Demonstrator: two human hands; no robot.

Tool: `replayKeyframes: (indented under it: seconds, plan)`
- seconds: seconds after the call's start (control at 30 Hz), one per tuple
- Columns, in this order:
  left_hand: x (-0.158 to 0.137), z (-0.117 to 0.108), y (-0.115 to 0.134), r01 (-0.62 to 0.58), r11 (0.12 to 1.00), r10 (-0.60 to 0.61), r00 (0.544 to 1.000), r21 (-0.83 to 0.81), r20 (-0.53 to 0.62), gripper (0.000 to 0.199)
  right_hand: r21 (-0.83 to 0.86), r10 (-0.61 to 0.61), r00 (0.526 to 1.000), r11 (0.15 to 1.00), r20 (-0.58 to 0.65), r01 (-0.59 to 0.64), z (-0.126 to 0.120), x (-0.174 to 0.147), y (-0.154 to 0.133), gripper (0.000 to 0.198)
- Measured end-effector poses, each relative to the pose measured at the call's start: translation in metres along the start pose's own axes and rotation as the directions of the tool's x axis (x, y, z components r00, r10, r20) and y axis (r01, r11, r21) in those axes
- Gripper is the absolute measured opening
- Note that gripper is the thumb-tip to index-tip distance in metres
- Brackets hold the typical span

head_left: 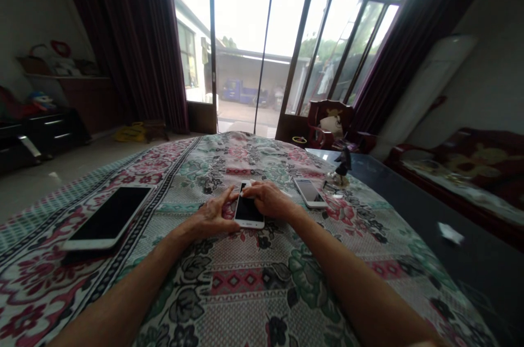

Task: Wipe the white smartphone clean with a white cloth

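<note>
Your two hands meet on a white smartphone (249, 209) that lies flat, screen up, in the middle of the floral tablecloth (254, 287). Your left hand (213, 215) rests at the phone's left edge, palm down; the fingers (227, 197) are loosely curled and reach toward the top left corner, and the thumb touches the side of the phone. Your right hand (269, 199) lies over the upper right part of the phone, fingers bent and close together, the tips pressing on the top of the dark screen. Neither hand lifts the phone — it stays on the cloth between them.

Just to the right of your right hand, a second white smartphone (310, 192) lies screen up, a little turned. Near it, at the table's edge, stands a small dark figurine (343, 164) on a clear base. Well apart on the left side of the table lies a larger device with a white frame and black screen, a tablet (108, 216).

Behind the table are a big glass door (262, 47) with dark red curtains (135, 36), and a carved wooden chair (329, 123) stands at the right of the door.
</note>
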State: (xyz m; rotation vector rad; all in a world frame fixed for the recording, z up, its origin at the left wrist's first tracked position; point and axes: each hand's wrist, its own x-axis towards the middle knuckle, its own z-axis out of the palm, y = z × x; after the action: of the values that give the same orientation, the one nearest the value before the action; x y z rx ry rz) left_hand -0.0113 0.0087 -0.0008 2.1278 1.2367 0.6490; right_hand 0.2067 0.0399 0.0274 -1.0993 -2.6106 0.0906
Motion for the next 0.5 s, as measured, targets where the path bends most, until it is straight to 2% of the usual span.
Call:
replayKeyframes:
  seconds: [0.13, 0.37, 0.5]
  plan:
    - [-0.001, 0.0, 0.001, -0.007, 1.0, 0.007, 1.0, -0.024, -0.006, 0.107, -0.021, -0.001, 1.0, 1.0, -0.015, 0.001, -0.001, -0.001, 0.003, 0.049]
    - [-0.001, -0.001, 0.007, -0.015, 1.0, 0.014, 1.0, -0.02, -0.01, 0.101, -0.023, 0.075, 0.996, 0.997, -0.038, -0.076, 0.007, 0.019, 0.005, 0.05]
    - [-0.002, -0.001, 0.006, 0.003, 0.999, -0.003, 1.0, -0.036, -0.022, 0.105, 0.065, 0.006, 1.0, 0.998, 0.011, -0.007, 0.001, 0.012, -0.003, 0.052]
